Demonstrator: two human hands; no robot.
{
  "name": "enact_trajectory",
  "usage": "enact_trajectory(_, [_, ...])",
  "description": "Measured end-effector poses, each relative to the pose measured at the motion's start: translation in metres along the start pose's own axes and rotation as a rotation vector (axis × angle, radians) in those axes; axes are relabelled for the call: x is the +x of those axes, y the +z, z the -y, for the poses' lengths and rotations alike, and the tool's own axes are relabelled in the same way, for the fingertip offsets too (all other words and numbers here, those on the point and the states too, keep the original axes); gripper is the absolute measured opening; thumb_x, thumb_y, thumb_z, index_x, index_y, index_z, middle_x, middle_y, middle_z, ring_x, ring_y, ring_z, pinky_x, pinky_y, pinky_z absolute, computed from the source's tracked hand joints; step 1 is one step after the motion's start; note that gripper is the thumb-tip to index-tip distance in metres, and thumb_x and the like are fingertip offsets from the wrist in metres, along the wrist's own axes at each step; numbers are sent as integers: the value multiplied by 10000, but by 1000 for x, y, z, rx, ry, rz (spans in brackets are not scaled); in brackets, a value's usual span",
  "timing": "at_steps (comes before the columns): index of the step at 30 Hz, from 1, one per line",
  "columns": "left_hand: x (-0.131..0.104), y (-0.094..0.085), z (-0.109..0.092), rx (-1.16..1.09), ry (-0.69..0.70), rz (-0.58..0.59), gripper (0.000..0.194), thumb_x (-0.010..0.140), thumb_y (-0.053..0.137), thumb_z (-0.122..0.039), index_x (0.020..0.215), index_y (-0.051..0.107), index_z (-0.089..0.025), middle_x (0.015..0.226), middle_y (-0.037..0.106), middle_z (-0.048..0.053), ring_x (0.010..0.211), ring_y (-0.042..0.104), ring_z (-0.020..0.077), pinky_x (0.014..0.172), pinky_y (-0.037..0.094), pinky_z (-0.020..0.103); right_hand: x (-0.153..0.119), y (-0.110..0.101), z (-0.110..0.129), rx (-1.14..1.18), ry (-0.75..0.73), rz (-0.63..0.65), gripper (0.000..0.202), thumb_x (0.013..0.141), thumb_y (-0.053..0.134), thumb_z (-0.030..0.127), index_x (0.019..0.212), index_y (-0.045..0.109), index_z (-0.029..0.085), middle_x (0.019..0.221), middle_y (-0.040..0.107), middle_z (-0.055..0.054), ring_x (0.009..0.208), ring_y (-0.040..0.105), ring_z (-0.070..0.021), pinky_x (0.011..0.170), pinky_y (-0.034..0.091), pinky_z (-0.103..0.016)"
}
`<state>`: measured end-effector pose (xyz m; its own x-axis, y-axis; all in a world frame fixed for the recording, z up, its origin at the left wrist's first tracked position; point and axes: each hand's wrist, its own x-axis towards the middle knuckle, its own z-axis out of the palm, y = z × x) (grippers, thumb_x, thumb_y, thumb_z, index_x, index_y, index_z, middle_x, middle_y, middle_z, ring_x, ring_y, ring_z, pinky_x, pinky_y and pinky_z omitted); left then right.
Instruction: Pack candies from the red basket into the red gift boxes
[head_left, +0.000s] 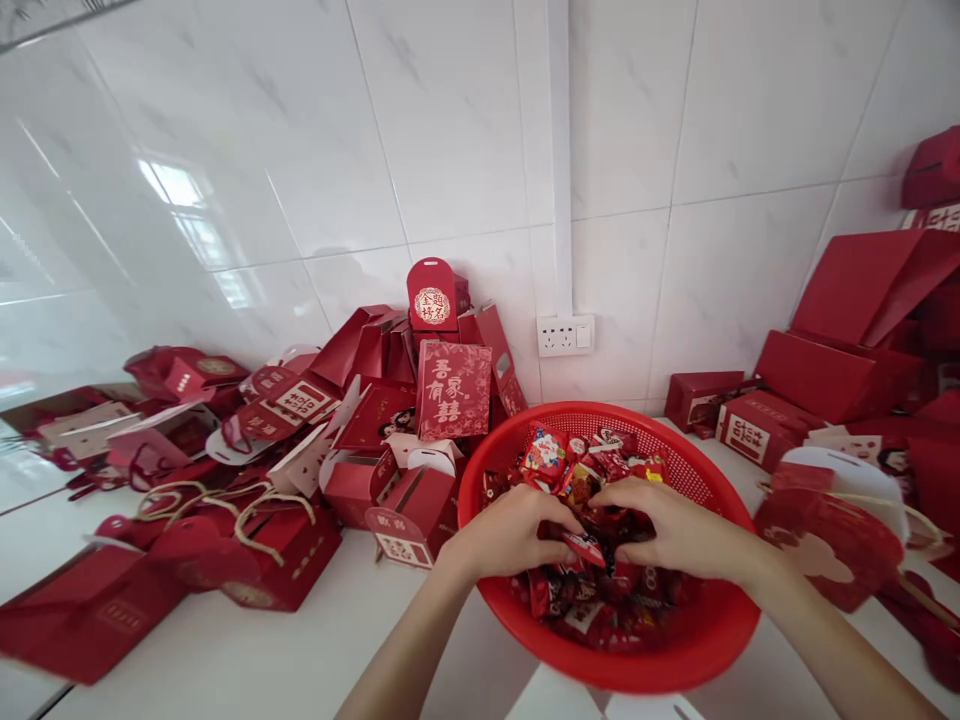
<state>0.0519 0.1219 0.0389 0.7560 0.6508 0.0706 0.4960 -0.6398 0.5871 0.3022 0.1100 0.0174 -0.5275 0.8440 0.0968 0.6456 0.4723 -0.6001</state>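
My left hand (514, 530) reaches into a red plastic basket (724, 480) and pinches a small red wrapped candy (585, 547) between thumb and fingers. Facing it from the other side, my right hand (671, 525) is in the basket too. Its thumb and fingers are curved and apart over the candies, and some fingertips are hidden. Many wrapped candies (600, 620) in red and dark wrappers fill the basket around both hands. A brighter packet with a printed pattern (545, 453) lies on top behind my left hand.
Red gift boxes (412, 505) are heaped left of the basket, some with rope handles (259, 515). More red boxes (840, 375) are stacked at the right. Behind stands a tiled wall with a socket (565, 336). White card pieces (559, 695) lie at the front edge.
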Motion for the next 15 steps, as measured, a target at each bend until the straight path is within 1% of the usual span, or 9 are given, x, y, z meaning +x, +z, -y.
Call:
enact_trajectory(4, [-1, -2, -2, -85, 52, -37, 231, 854, 746, -178, 1077, 793, -215, 1087, 803, 41, 987, 740, 191, 927, 522, 251, 0, -4, 5, 22, -30, 19, 396, 800, 744, 247, 1195, 742, 213, 1233, 744, -108, 1166, 670, -323, 1035, 501, -456])
enact_trajectory(7, [0, -3, -1, -96, 72, -56, 202, 846, 733, -160, 1037, 789, -194, 1062, 803, 53, 978, 738, 193, 932, 530, 266, 0, -6, 8, 27, -57, 23, 279, 848, 673, 206, 1111, 765, 220, 1161, 773, -91, 1087, 708, -293, 977, 523, -414])
enact_trajectory(10, [1, -3, -1, -83, 92, -74, 201, 811, 717, -124, 996, 786, -163, 1014, 802, 68, 934, 735, 191, 912, 535, 272, 1, -8, 9, 14, -57, 31, 244, 870, 611, 156, 1045, 773, 208, 1080, 788, -83, 1010, 724, -266, 923, 531, -383])
enact_trajectory(13, [1, -2, -2, -80, 131, -52, 231, 763, 661, -63, 939, 782, -151, 993, 794, 72, 916, 725, 188, 901, 536, 276, 2, -8, 9, 10, -63, 51, 216, 870, 646, 198, 1051, 764, 204, 1062, 783, -80, 991, 724, -259, 897, 537, -365])
enact_trajectory(15, [1, -2, -4, -91, 150, -18, 209, 747, 643, -63, 883, 773, -155, 999, 788, 73, 927, 719, 193, 904, 537, 286, 1, -8, 9, 1, -62, 48, 232, 849, 692, 235, 1071, 756, 209, 1079, 776, -82, 1005, 719, -265, 889, 542, -363])
